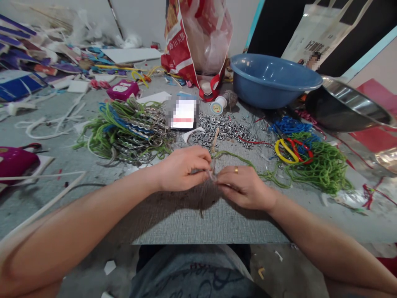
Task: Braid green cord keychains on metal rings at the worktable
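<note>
A grey, textured worktop (248, 225) is stretching across the scene, with a pale wall (139, 18) standing behind it. Near its front edge, the left hand (186, 169) and the right hand (243, 186) are meeting, nearly touching. The fingers of both are pinching a thin pale strand (212, 176), which is lying between the two fingertips; its finer detail is blurring. A gold ring (236, 169) is circling one finger of the right hand.

Just beyond the hands, a thin stick (215, 138) is lying at the edge of many small metal beads (223, 128). A phone (183, 114) with a lit screen is resting beside the beads, and a spool (217, 106) is sitting behind them. To the left, a bundle (124, 128) of green, blue and silvery cords is spreading near a purple box (123, 90). To the right, green cords (325, 167) are heaping beside yellow-and-red scissors (297, 155). Farther back, a red bag (175, 54) is standing beside a blue basin (273, 93), and a metal bowl (335, 109) is sitting to the basin's right.
</note>
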`<state>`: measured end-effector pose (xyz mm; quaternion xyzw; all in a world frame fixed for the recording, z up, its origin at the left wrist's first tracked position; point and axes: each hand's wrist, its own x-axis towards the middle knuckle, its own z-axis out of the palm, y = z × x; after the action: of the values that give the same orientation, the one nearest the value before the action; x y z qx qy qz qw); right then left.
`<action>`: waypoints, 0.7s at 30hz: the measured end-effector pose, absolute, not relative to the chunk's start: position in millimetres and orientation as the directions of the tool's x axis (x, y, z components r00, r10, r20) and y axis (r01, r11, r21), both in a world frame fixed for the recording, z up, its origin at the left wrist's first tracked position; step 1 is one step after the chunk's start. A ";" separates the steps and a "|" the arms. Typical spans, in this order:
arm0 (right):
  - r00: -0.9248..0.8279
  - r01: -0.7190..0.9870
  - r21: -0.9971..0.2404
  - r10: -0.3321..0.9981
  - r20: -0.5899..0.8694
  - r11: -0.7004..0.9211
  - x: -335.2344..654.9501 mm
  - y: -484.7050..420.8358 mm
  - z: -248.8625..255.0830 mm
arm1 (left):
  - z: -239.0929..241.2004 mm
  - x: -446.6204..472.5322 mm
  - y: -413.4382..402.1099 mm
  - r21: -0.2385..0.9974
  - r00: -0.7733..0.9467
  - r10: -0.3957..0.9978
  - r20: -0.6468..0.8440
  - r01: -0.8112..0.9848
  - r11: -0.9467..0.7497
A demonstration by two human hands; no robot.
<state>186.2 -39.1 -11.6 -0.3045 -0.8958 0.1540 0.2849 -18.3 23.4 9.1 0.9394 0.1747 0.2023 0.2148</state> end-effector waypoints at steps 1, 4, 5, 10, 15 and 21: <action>-0.709 0.470 -0.381 0.597 0.376 0.797 186.7 -37.7 -13.8 | 10.4 -20.0 25.7 0.471 0.842 0.417 0.342 0.230 -0.852; -0.807 0.509 -0.223 0.551 0.213 0.831 185.4 -35.4 -20.3 | 12.3 -22.7 30.6 0.561 0.839 0.404 0.365 0.148 -0.814; -0.814 0.522 -0.196 0.554 0.177 0.830 184.2 -35.2 -21.9 | 12.0 -22.9 31.4 0.608 0.849 0.401 0.344 0.124 -0.784; -0.804 0.575 -0.172 0.592 0.063 0.800 175.5 -36.4 -20.7 | 6.5 -21.7 33.1 0.734 0.894 0.433 0.118 0.215 -0.645; -0.783 0.617 -0.224 0.618 -0.071 0.755 170.6 -39.7 -8.9 | 2.7 -20.1 33.1 0.736 0.912 0.407 -0.058 0.314 -0.599; -0.816 0.575 -0.254 0.569 -0.106 0.777 173.6 -43.5 -10.9 | -0.1 -13.1 25.2 0.592 0.969 0.236 -0.071 0.231 -0.772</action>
<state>173.6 -43.5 -10.9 -0.3034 -0.9426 0.1388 -0.0117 -13.1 25.2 -0.1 0.9413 0.1242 0.0038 0.3138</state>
